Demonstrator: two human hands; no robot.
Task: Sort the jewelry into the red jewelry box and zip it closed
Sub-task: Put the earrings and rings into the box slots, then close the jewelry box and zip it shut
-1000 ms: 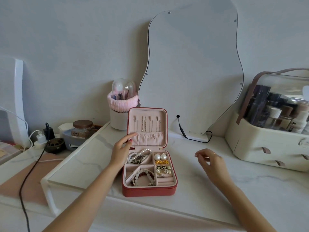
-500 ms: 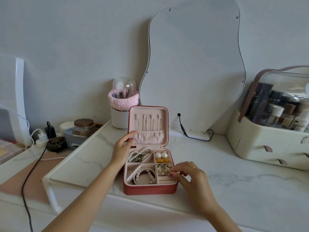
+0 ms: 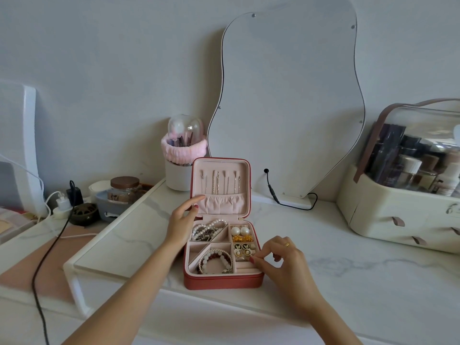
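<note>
The red jewelry box (image 3: 224,281) lies open on the marble top, its pink lid (image 3: 220,175) standing upright with thin necklaces (image 3: 216,183) hung inside. Pearl bracelets (image 3: 209,229), pearl earrings (image 3: 240,230), gold and black earrings and a bead bracelet (image 3: 216,261) fill its compartments. My left hand (image 3: 180,225) rests at the box's left side, fingers apart, index tip touching the lid's lower left edge. At the front right compartment, my right hand (image 3: 283,260) pinches thumb and index on a small piece of jewelry, barely visible.
A wavy mirror (image 3: 286,108) leans on the wall behind the box, its cable beside it. A cosmetics organiser (image 3: 398,215) stands at the right. A brush holder (image 3: 183,155), a jar (image 3: 124,189) and a black cable (image 3: 49,245) are at the left.
My right hand came in from the tabletop on the right to the box's front right compartment, fingers now pinched. My left hand stayed at the lid.
</note>
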